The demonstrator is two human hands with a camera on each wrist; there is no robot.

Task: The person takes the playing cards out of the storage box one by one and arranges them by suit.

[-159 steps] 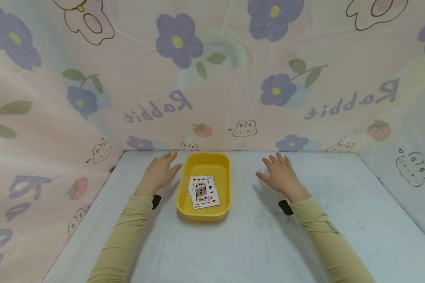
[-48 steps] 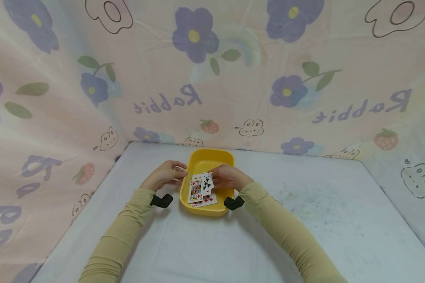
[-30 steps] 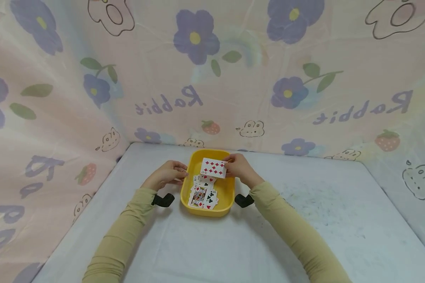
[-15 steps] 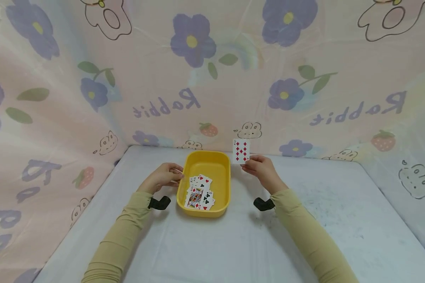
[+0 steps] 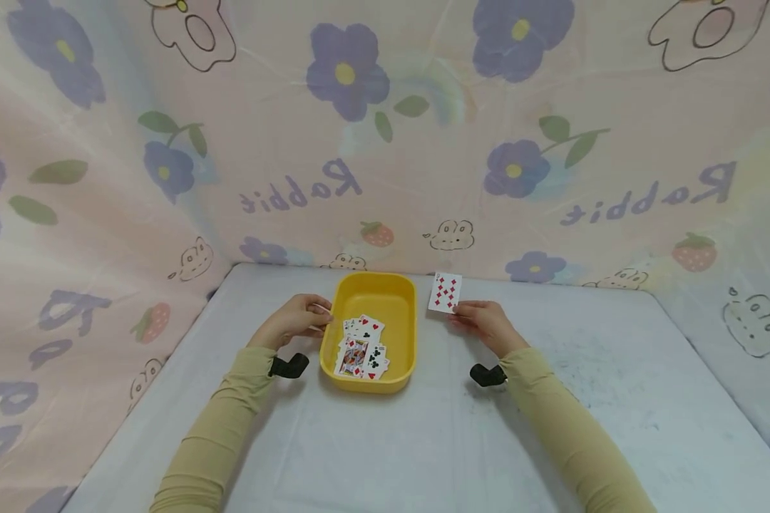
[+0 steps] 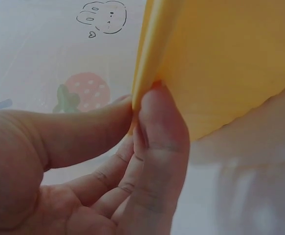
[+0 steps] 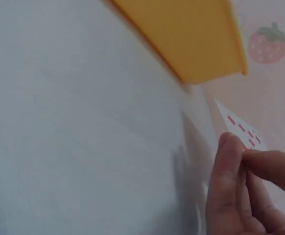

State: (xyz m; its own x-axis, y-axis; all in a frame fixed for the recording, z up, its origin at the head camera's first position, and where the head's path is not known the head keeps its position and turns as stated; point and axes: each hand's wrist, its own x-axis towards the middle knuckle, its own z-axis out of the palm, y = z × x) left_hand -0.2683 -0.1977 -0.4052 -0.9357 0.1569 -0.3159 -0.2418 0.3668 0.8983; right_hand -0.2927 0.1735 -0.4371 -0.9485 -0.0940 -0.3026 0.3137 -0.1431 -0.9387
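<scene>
A yellow tray [image 5: 394,381] stands on the table with several playing cards [image 5: 359,353] in its near left part, a king of diamonds face up among them. My left hand [image 5: 294,320] pinches the tray's left rim between thumb and finger, as the left wrist view shows close up. Right of the tray, my right hand [image 5: 488,324] pinches a nine of diamonds [image 5: 445,292] by its lower edge, face up. In the right wrist view the card [image 7: 240,129] is tilted, held between thumb and fingertip; whether it touches the table cannot be told.
A white cloth covers the table [image 5: 372,456]. Behind it hangs a printed curtain [image 5: 417,142] with flowers and rabbits, which also runs along the left and right sides. A black strap piece [image 5: 488,375] sits at the right wrist and another [image 5: 289,366] at the left.
The right hand has drawn the nine of diamonds out of the tray, carried it right, then lowered it beside the tray's far end. The left hand stays at the tray's left rim.
</scene>
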